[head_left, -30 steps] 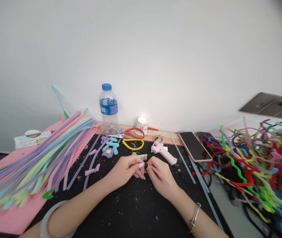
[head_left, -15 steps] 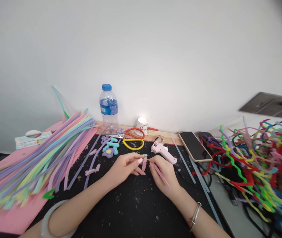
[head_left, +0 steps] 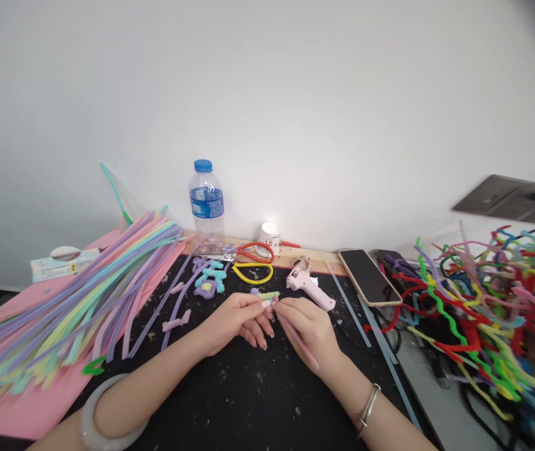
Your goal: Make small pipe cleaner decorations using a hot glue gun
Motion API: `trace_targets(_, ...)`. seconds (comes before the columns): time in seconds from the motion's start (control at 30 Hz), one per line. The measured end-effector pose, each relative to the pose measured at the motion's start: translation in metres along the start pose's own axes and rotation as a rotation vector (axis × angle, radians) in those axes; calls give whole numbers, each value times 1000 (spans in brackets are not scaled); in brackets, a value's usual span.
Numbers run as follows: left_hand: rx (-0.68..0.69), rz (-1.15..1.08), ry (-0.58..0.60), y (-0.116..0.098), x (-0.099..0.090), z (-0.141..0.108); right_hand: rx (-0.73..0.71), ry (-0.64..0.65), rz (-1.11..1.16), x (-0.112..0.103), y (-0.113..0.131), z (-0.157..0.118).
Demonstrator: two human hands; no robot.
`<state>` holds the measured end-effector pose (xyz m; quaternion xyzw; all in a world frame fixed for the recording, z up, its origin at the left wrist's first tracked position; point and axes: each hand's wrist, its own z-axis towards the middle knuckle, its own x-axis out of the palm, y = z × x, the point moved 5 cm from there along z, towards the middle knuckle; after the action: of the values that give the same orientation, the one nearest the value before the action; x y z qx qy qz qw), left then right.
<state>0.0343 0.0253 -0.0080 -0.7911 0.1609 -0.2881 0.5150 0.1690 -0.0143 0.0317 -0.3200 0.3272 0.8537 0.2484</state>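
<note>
My left hand [head_left: 237, 322] pinches a small twisted pipe-cleaner piece [head_left: 269, 295] with yellow-green, purple and pink parts between thumb and index finger, the other fingers curled below. Close against it, my right hand [head_left: 309, 326] is closed on a pink pipe cleaner [head_left: 301, 344], whose straight tail slants down across the palm side. Both sets of fingertips meet at the small piece and partly cover it. Just beyond the hands lie scissors [head_left: 254, 274] with red and yellow handles, and a pale pink glue gun [head_left: 312, 289].
Purple and turquoise pipe-cleaner shapes [head_left: 208, 280] lie left of the scissors. A water bottle [head_left: 207, 207] and a white paper cup [head_left: 270, 236] stand by the wall. Straight pipe cleaners [head_left: 84, 300] heap at left, a colourful tangle [head_left: 488, 313] at right. A phone [head_left: 369, 277] lies near glue sticks [head_left: 380, 335].
My right hand has shifted slightly left, its fingertips now against the left hand's. The pink strip that stood between the hands is mostly covered, and more of the yellow-green part shows.
</note>
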Motion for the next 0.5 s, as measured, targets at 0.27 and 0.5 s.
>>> trace_targets(0.27, 3, 3, -20, 0, -1, 0, 90, 33, 106, 5, -3, 4)
trace_targets(0.5, 78, 56, -84, -5, -6, 1, 146, 12, 51, 5, -8, 6)
